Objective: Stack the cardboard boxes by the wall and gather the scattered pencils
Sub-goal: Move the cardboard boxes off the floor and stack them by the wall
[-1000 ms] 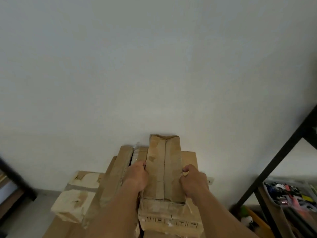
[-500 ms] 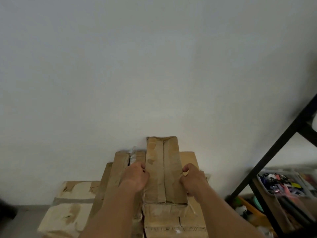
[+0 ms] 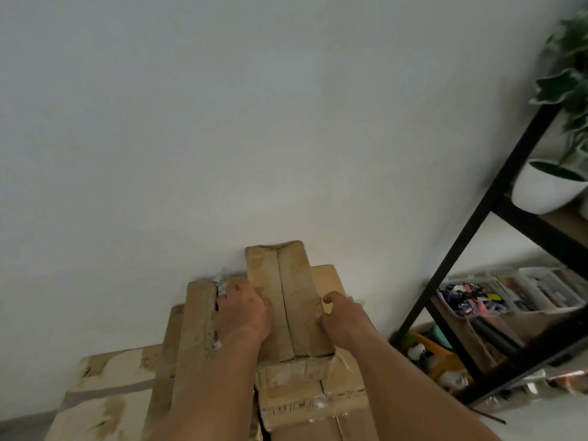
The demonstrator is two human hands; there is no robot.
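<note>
A narrow cardboard box (image 3: 288, 300) lies on top of a stack of brown cardboard boxes (image 3: 296, 389) against the white wall. My left hand (image 3: 243, 310) grips its left side with curled fingers. My right hand (image 3: 342, 316) grips its right side, thumb on top. A long flat box (image 3: 194, 332) lies beside it on the left. Lower left sits a wider taped box (image 3: 101, 393). No pencils are visible.
A black metal shelf frame (image 3: 471, 246) stands at the right. It carries a white plant pot (image 3: 541, 192) with green leaves and clear bins of small items (image 3: 471, 300). More clutter (image 3: 426, 351) lies on the floor under it.
The view has swung to the right, bringing the shelf and plant into sight. Both hands keep their hold on the narrow top box, which stays on the stack.
</note>
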